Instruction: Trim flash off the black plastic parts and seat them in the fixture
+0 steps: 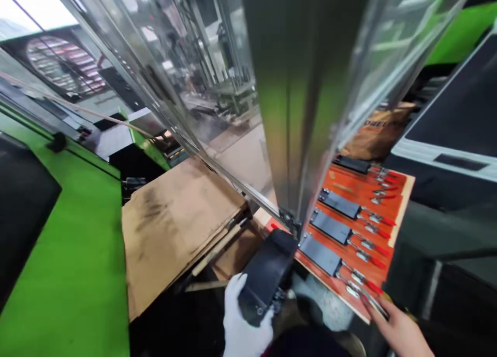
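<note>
Broad metal post [298, 113] stands between stacked cardboard [182, 222] and a red-orange board [402, 206]. The board carries a row of dark plates [332, 226] beside red-handled clamps [365, 255]. The black part [264, 279] is off the board, near its lower left corner; the gloved left hand [243, 320] has its fingers clamped on it. Bare right hand [404, 323], at the board's lower corner: fingers closed on a slender metallic piece [376, 306], too blurred to identify.
</note>
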Demonstrator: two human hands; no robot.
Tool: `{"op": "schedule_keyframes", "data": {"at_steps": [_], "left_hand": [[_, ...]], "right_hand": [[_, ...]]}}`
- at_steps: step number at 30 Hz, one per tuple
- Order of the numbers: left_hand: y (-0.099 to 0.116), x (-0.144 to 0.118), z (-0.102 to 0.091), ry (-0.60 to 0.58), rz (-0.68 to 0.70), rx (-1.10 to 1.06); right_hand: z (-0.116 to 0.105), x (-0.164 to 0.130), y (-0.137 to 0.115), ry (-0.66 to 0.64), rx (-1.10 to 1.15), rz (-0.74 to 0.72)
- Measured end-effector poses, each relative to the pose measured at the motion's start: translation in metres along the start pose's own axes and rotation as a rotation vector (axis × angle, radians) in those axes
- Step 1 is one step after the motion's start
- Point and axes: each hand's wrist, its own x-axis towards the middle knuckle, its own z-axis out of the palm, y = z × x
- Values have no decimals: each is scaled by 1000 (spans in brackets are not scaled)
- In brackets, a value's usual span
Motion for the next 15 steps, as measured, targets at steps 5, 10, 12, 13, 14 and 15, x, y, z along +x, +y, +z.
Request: {"op": "schedule_keyframes", "data": {"at_steps": [5, 10, 12, 13, 14, 15], "left_hand": [[53, -15, 32, -321, 473, -45], [94, -10, 63, -505, 734, -185], [104, -13, 78, -541, 795, -226], [107, -15, 85, -561, 804, -252], [109, -17, 93, -590, 781, -286], [111, -18, 101, -646, 709, -330]], "right_hand": [[-41, -44, 11, 156, 113, 69], [-70, -84, 26, 449, 295, 70], [-77, -96, 33, 568, 372, 62], [-80, -101, 37, 628, 409, 58], [-83, -106, 41, 692, 445, 56], [-86, -109, 44, 756, 478, 56]]}}
